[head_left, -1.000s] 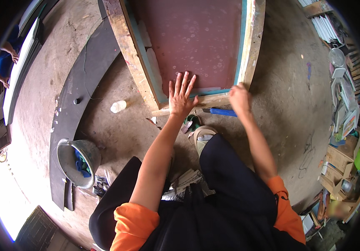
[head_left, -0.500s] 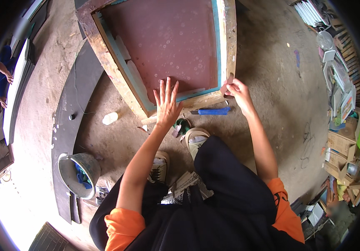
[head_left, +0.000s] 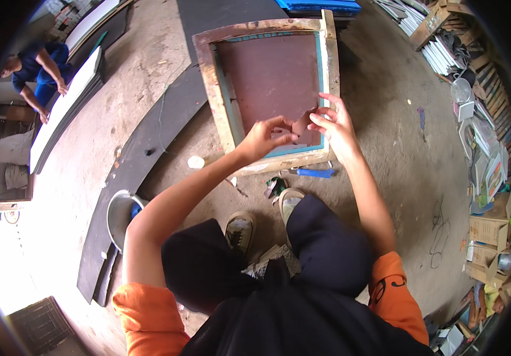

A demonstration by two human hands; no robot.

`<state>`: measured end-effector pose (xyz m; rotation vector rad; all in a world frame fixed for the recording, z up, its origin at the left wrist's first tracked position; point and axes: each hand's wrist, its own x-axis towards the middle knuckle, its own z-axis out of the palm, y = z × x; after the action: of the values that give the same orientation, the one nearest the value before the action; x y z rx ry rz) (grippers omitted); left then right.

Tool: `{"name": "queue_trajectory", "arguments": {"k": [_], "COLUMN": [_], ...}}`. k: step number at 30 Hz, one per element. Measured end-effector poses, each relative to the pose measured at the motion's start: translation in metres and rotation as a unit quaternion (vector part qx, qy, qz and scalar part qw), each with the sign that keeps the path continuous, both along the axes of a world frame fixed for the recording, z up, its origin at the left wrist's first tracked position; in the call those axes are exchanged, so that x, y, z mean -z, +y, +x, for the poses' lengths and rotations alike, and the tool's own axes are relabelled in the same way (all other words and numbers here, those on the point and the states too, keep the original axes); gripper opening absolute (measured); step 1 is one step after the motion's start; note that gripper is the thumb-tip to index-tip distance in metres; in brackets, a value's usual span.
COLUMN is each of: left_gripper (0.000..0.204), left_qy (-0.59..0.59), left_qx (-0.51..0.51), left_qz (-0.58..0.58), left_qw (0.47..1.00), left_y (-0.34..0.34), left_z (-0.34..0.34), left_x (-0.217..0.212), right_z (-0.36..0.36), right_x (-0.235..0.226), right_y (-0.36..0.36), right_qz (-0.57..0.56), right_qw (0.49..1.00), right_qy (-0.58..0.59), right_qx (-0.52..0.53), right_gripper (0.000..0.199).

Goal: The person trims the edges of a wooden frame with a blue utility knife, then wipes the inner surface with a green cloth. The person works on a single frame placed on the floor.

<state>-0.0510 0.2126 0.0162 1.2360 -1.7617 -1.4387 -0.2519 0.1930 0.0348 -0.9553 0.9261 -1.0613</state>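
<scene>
A wooden-framed screen (head_left: 208, 83) with a brownish mesh and teal edging lies in front of me. Over its lower right part, my right hand (head_left: 335, 126) pinches a small brown strip (head_left: 304, 123) between thumb and fingers, the other fingers spread. From the left, my left hand (head_left: 267, 137) has its curled thumb and fingertips at the strip's other end. Both hands are raised above the mesh. Below the frame's near edge lies a blue-handled tool (head_left: 314, 173), its dark end by the wood.
A bucket (head_left: 118, 221) stands left on a long dark sheet (head_left: 142, 148). A pale cup-like object (head_left: 196, 162) sits beside the frame. Another person (head_left: 45, 71) handles stacked white boards (head_left: 68, 107) at far left. Cardboard boxes (head_left: 488, 230) and clutter line the right.
My left hand has lifted off the mesh and moved right to the brown strip. My right hand has brought the strip from the frame's corner inward over the mesh. The view has tilted up.
</scene>
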Motion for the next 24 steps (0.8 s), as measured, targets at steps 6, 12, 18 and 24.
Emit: {"name": "queue_trajectory", "arguments": {"k": [6, 12, 18, 24], "left_gripper": [0.019, 0.021, 0.025, 0.037], "left_qy": [-0.082, 0.037, 0.19, 0.138], "left_qx": [-0.096, -0.105, -0.113, -0.146], "left_qz": [-0.144, -0.114, -0.11, -0.091], "left_qw": [0.981, 0.987, 0.969, 0.975], "left_y": [0.03, 0.051, 0.069, 0.079], "left_z": [0.026, 0.039, 0.035, 0.04], "left_x": [-0.046, -0.073, -0.082, -0.087], "right_z": [0.01, 0.031, 0.049, 0.05], "right_x": [-0.018, -0.062, -0.097, -0.096], "right_y": [0.014, 0.034, 0.045, 0.068], "right_qz": [-0.087, -0.32, -0.299, -0.197], "right_qw": [0.947, 0.835, 0.79, 0.913], "right_qy": [0.297, 0.42, 0.472, 0.283], "right_qx": [-0.085, -0.155, -0.253, -0.217], "right_gripper": [0.059, 0.075, 0.06, 0.034]}}
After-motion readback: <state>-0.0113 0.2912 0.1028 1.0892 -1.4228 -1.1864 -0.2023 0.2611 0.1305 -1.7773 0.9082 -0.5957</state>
